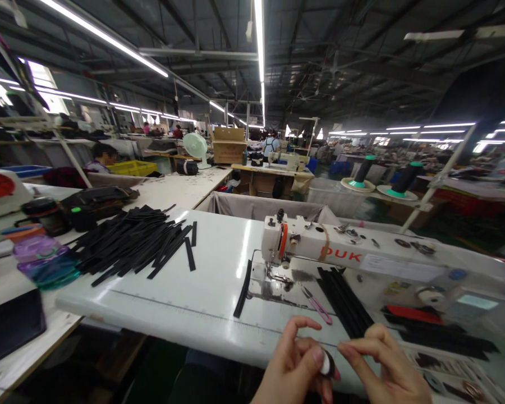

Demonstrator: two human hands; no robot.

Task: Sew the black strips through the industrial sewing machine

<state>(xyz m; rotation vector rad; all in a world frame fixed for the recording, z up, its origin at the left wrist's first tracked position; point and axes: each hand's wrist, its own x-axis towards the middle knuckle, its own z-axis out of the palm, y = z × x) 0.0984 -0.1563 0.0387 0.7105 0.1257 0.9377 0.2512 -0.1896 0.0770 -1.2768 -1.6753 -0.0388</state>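
Observation:
My left hand (292, 365) is closed around a small round thing with a white face and a black edge (327, 365), held between thumb and fingers; its kind is unclear. To its right, my right hand (382, 365) pinches thumb and fingertips together; whatever is in that pinch is too small to make out. Just beyond the hands lie pink-handled thread snips (318, 308) and several long black strips (347, 300). The white sewing machine (303, 241) stands behind them. A single black strip (243, 289) lies left of its needle plate.
A heap of black strips (138, 241) covers the table's left part. Farther left are a purple and teal container (46, 261) and a dark tablet-like slab (14, 325). Two black thread cones (364, 171) stand behind the machine. At right, an open tray (454, 370) holds small parts.

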